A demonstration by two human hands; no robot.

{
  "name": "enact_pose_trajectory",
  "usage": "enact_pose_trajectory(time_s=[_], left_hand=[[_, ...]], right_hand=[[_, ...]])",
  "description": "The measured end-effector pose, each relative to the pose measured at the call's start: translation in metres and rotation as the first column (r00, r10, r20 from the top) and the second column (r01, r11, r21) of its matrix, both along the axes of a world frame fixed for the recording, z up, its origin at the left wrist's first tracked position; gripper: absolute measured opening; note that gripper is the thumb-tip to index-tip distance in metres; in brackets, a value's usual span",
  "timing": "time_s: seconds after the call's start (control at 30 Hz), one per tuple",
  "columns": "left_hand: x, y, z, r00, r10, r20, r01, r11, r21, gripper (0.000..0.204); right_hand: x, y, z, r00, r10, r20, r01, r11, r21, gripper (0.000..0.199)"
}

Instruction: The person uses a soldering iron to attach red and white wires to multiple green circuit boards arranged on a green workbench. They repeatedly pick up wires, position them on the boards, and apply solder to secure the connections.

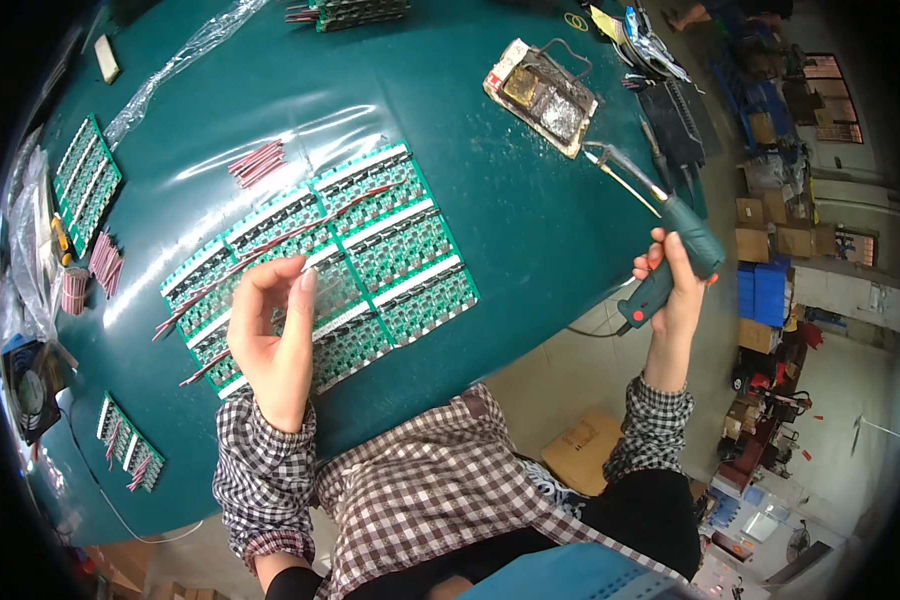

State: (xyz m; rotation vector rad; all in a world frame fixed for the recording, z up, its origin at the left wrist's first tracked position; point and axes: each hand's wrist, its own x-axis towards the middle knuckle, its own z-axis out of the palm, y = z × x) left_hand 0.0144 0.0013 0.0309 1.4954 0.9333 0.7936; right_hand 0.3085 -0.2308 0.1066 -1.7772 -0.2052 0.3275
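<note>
In my right hand (675, 275) is a dark green pistol-shaped soldering gun (692, 238), my fingers wrapped round its grip. Its metal tip points up and left, close to the lower right corner of a small soldering tray (545, 98) holding a yellowish pad and silvery residue. My left hand (275, 335) is over a panel of green circuit boards (410, 245), thumb and forefinger brought together; whatever may be between them is too small to make out. Thin red and black wires (270, 240) lie across the panel, and part of it is hidden under this hand.
Bundles of cut wires (258, 163) lie behind the panel and at left. More circuit boards (88, 185) rest on the left side, with another small panel (130, 442) nearer me. Stacked boards (348, 12) stand at the far edge. Dark tools (675, 125) occupy the right edge.
</note>
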Motion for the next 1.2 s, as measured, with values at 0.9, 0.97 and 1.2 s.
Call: enact_pose_trajectory(time_s=[0.9, 0.97, 1.2], left_hand=[[0.004, -0.002, -0.002, 1.0, -0.007, -0.009, 0.007, 1.0, -0.001, 0.013], [0.003, -0.002, -0.003, 1.0, 0.001, -0.025, -0.001, 1.0, 0.001, 0.013], [0.005, -0.002, 0.001, 1.0, -0.001, 0.001, 0.001, 0.997, 0.072, 0.013]], right_hand=[[0.019, 0.03, -0.009, 0.419, 0.644, 0.64, -0.061, 0.723, -0.688, 0.032], [0.008, 0.028, -0.001, 0.357, 0.711, 0.606, -0.067, 0.667, -0.742, 0.034], [0.022, 0.032, -0.008, 0.491, 0.548, 0.677, -0.05, 0.794, -0.606, 0.03]])
